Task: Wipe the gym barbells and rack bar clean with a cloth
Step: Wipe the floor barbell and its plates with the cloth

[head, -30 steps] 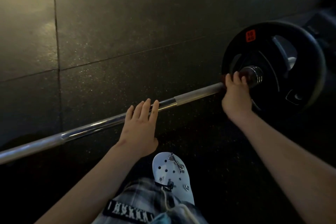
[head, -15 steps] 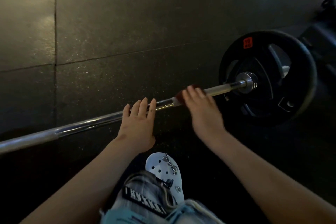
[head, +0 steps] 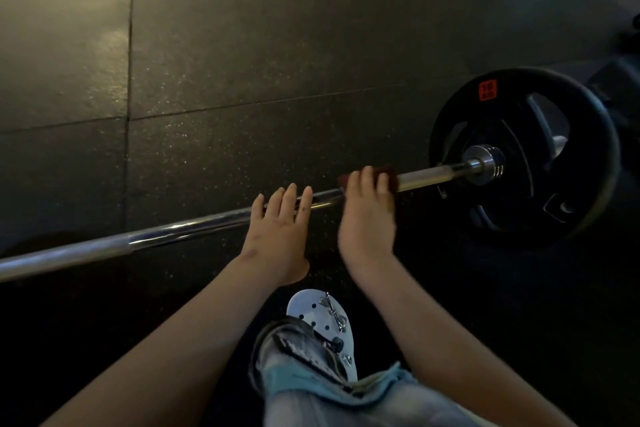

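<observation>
A steel barbell [head: 180,230] lies across the dark rubber floor, running from the lower left up to a black weight plate [head: 523,156] with a red label at the right. My left hand [head: 280,232] rests on the bar near its middle, fingers laid flat over it. Just to its right, my right hand [head: 367,215] is wrapped over the bar, pressing a dark reddish-brown cloth [head: 386,173] around it. Only the edges of the cloth show past my fingers. A short bare stretch of bar lies between the cloth and the plate's collar [head: 485,163].
My white perforated clog [head: 322,319] and light jeans leg [head: 332,388] are below the bar between my arms. Dark equipment [head: 620,80] stands behind the plate at the far right. The floor is dark speckled rubber tiles [head: 242,45] with seams.
My right hand with the cloth has slid left along the bar, from right beside the plate collar to next to my left hand. The left hand has stayed put.
</observation>
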